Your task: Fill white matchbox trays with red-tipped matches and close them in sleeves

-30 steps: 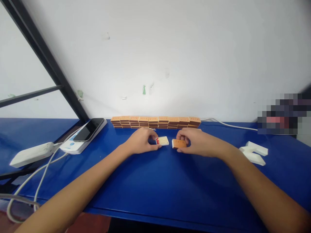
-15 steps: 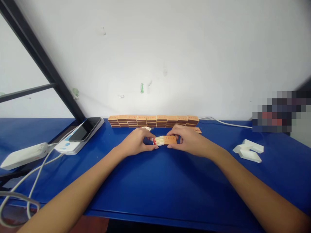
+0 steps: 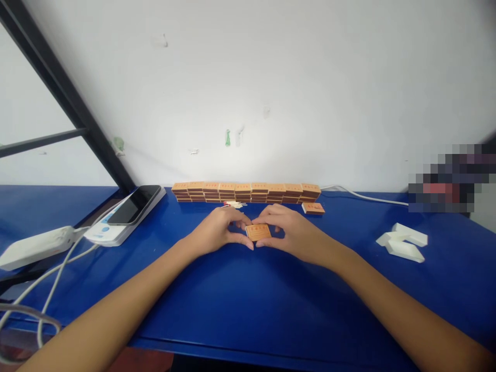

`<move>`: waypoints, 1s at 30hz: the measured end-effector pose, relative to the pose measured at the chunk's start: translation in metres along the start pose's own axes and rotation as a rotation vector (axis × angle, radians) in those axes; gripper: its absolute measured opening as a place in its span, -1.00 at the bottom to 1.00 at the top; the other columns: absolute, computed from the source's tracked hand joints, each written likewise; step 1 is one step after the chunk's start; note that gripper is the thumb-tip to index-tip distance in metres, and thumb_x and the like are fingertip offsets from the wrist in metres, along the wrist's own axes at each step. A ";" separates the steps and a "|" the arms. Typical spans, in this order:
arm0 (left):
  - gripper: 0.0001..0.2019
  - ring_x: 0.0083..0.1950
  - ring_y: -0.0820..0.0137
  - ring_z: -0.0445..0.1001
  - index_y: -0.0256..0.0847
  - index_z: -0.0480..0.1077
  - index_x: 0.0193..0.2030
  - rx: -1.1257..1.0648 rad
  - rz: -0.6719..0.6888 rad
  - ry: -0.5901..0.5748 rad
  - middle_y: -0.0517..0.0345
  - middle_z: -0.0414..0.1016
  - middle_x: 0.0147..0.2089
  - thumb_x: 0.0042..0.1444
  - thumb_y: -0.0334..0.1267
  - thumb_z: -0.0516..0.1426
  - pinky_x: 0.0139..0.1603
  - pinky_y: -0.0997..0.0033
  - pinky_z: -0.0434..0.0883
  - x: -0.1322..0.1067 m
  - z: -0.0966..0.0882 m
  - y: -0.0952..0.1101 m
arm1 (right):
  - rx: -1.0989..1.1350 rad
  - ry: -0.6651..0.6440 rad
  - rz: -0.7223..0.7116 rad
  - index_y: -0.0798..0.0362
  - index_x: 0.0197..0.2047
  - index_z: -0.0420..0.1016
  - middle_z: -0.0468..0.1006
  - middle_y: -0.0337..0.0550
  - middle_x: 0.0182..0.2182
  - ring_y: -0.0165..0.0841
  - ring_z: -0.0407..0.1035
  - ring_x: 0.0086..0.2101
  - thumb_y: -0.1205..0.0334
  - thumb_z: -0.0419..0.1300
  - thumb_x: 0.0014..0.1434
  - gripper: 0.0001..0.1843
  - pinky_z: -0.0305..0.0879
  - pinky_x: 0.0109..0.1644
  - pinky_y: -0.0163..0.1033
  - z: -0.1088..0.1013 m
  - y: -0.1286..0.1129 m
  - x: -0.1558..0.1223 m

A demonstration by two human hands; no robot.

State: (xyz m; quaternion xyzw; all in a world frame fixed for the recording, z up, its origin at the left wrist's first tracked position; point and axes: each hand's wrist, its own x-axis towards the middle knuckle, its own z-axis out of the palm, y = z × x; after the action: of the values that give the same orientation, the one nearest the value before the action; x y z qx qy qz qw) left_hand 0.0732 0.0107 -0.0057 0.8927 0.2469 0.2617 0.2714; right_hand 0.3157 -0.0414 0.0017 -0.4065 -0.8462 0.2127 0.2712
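Observation:
An orange matchbox (image 3: 258, 232) is held between my two hands above the blue table, its tray pushed in so that no matches show. My left hand (image 3: 227, 227) grips its left end, thumb in front and fingers behind. On the other end, my right hand (image 3: 282, 227) pinches the box between thumb and fingers. Just behind my left hand lies a small heap of loose matches (image 3: 234, 204). Another matchbox (image 3: 313, 208) rests flat beyond my right hand. A long row of stacked matchboxes (image 3: 244, 192) stands along the wall.
White empty matchbox trays (image 3: 405, 243) lie on the blue table (image 3: 240, 305) at right. On the left, a phone (image 3: 135, 205) rests on a white power strip (image 3: 112, 232), near a white adapter (image 3: 36, 248) and looping cables. A thin white cable (image 3: 368, 197) runs along the back right.
The matchbox's tray, half out with match heads showing before, has slid into its sleeve. My hands have come closer together around the box.

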 end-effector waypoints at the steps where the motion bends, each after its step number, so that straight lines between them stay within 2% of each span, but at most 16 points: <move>1: -0.55 -0.21 0.36 0.55 -0.19 0.61 -0.14 -0.030 -0.006 0.012 0.14 0.65 -0.24 -0.02 0.09 0.48 -0.15 0.38 0.42 0.000 0.001 -0.001 | 0.003 0.009 -0.011 -0.04 0.02 0.63 0.57 -0.09 -0.09 -0.20 0.43 -0.08 0.09 0.43 0.25 -0.70 0.35 0.01 -0.08 0.002 -0.001 0.000; 4: -0.49 -0.23 0.37 0.55 -0.21 0.57 -0.19 -0.108 -0.028 0.025 0.17 0.62 -0.27 -0.09 0.14 0.49 -0.16 0.40 0.43 -0.001 0.001 -0.005 | 0.008 0.021 -0.016 -0.04 0.04 0.64 0.61 -0.10 -0.10 -0.20 0.45 -0.08 0.10 0.44 0.24 -0.68 0.38 -0.01 -0.09 0.003 -0.003 0.000; 7: -0.46 -0.24 0.37 0.55 -0.21 0.55 -0.16 -0.110 -0.056 0.050 0.18 0.60 -0.29 -0.08 0.17 0.47 -0.18 0.40 0.43 -0.001 0.001 -0.007 | -0.001 0.076 0.027 -0.07 0.06 0.65 0.64 -0.10 -0.09 -0.20 0.47 -0.10 0.07 0.48 0.19 -0.62 0.42 -0.05 -0.11 -0.007 -0.004 0.000; 10: -0.40 -0.24 0.36 0.55 -0.22 0.53 -0.07 -0.057 -0.075 0.133 0.17 0.59 -0.27 -0.05 0.22 0.44 -0.17 0.36 0.43 0.000 -0.001 -0.008 | -0.028 0.239 0.097 -0.08 0.05 0.67 0.65 -0.07 -0.01 -0.17 0.50 -0.08 0.04 0.46 0.18 -0.62 0.45 -0.01 -0.07 -0.032 0.007 0.001; 12: -0.40 -0.22 0.35 0.55 -0.21 0.52 -0.02 -0.013 -0.079 0.164 0.16 0.59 -0.25 0.02 0.25 0.40 -0.15 0.34 0.43 0.000 -0.001 -0.008 | -0.081 0.368 0.173 -0.05 0.06 0.67 0.64 -0.02 0.04 -0.12 0.52 -0.07 -0.02 0.45 0.18 -0.57 0.46 0.04 0.00 -0.055 0.023 0.004; 14: -0.43 -0.21 0.33 0.56 -0.21 0.52 -0.02 0.037 -0.071 0.160 0.15 0.60 -0.26 0.12 0.26 0.34 -0.14 0.33 0.44 0.000 0.000 -0.008 | -0.239 0.462 0.244 0.00 0.06 0.67 0.63 0.05 0.03 -0.09 0.51 -0.09 -0.05 0.44 0.16 -0.53 0.45 0.05 0.07 -0.075 0.045 0.010; 17: -0.44 -0.21 0.31 0.57 -0.21 0.53 -0.05 0.110 -0.054 0.131 0.14 0.61 -0.27 0.18 0.30 0.27 -0.16 0.32 0.44 -0.001 0.004 -0.011 | -0.358 0.442 0.277 0.02 0.03 0.68 0.65 0.08 -0.01 -0.01 0.48 -0.04 -0.05 0.46 0.10 -0.52 0.44 0.05 0.12 -0.093 0.080 0.019; 20: -0.44 -0.23 0.32 0.57 -0.19 0.54 -0.04 0.156 -0.040 0.105 0.14 0.62 -0.26 0.20 0.32 0.24 -0.19 0.33 0.44 -0.001 0.005 -0.017 | -0.384 0.346 0.262 0.02 -0.02 0.69 0.68 0.08 -0.06 0.02 0.48 -0.02 -0.04 0.44 0.09 -0.56 0.42 0.07 0.15 -0.094 0.106 0.023; 22: -0.42 -0.23 0.32 0.58 -0.20 0.54 -0.03 0.199 0.000 0.116 0.14 0.62 -0.26 0.24 0.34 0.19 -0.20 0.33 0.45 -0.001 0.004 -0.017 | -0.389 0.326 0.221 0.03 0.01 0.68 0.68 0.09 -0.03 0.05 0.47 0.03 -0.06 0.42 0.10 -0.52 0.40 0.11 0.18 -0.091 0.113 0.022; 24: -0.42 -0.24 0.31 0.58 -0.22 0.54 -0.03 0.297 0.090 0.151 0.11 0.62 -0.27 0.30 0.33 0.13 -0.19 0.30 0.47 -0.001 0.004 -0.008 | -0.394 0.386 0.169 0.05 0.07 0.64 0.65 0.12 0.04 0.09 0.43 0.11 -0.09 0.41 0.11 -0.46 0.37 0.16 0.21 -0.087 0.105 0.019; 26: -0.45 -0.25 0.30 0.57 -0.22 0.56 -0.06 0.483 0.239 0.160 0.07 0.61 -0.29 0.36 0.28 0.09 -0.16 0.24 0.50 -0.003 0.010 0.015 | -0.369 0.500 0.138 0.06 0.08 0.63 0.64 0.13 0.05 0.09 0.41 0.13 -0.11 0.36 0.18 -0.48 0.37 0.15 0.20 -0.078 0.080 0.015; 27: -0.49 -0.27 0.28 0.56 -0.19 0.57 -0.09 0.620 0.317 0.114 0.06 0.59 -0.32 0.38 0.25 0.09 -0.18 0.21 0.50 -0.005 0.017 0.031 | -0.323 0.554 0.142 0.06 0.04 0.64 0.65 0.13 0.00 0.06 0.43 0.09 -0.10 0.31 0.24 -0.54 0.39 0.12 0.16 -0.068 0.062 0.013; 28: -0.52 -0.29 0.27 0.55 -0.13 0.58 -0.11 0.762 0.404 0.012 0.06 0.56 -0.35 0.40 0.23 0.08 -0.24 0.20 0.49 -0.008 0.026 0.048 | -0.231 0.575 0.157 0.06 -0.02 0.65 0.66 0.10 -0.07 -0.01 0.49 0.00 -0.07 0.27 0.28 -0.60 0.43 0.06 0.10 -0.055 0.040 0.010; 29: -0.56 -0.26 0.27 0.56 -0.04 0.58 -0.05 0.886 0.480 -0.118 0.04 0.56 -0.30 0.43 0.21 0.05 -0.24 0.20 0.51 -0.012 0.037 0.066 | -0.083 0.557 0.172 0.06 -0.08 0.65 0.68 0.06 -0.15 -0.09 0.53 -0.12 -0.06 0.25 0.32 -0.64 0.46 -0.03 0.03 -0.039 0.016 0.007; 30: -0.62 -0.21 0.27 0.56 0.07 0.57 -0.01 0.912 0.527 -0.186 0.04 0.58 -0.23 0.42 0.21 0.06 -0.22 0.21 0.53 -0.017 0.050 0.084 | 0.103 0.431 0.171 0.05 -0.12 0.65 0.69 0.00 -0.19 -0.16 0.55 -0.19 -0.05 0.23 0.34 -0.66 0.47 -0.09 -0.04 -0.018 -0.009 0.005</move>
State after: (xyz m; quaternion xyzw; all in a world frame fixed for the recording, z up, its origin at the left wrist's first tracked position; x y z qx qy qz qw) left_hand 0.1156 -0.0778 0.0047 0.9712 0.0779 0.1069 -0.1981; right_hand 0.3197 -0.0404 0.0221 -0.4985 -0.7190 0.1861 0.4471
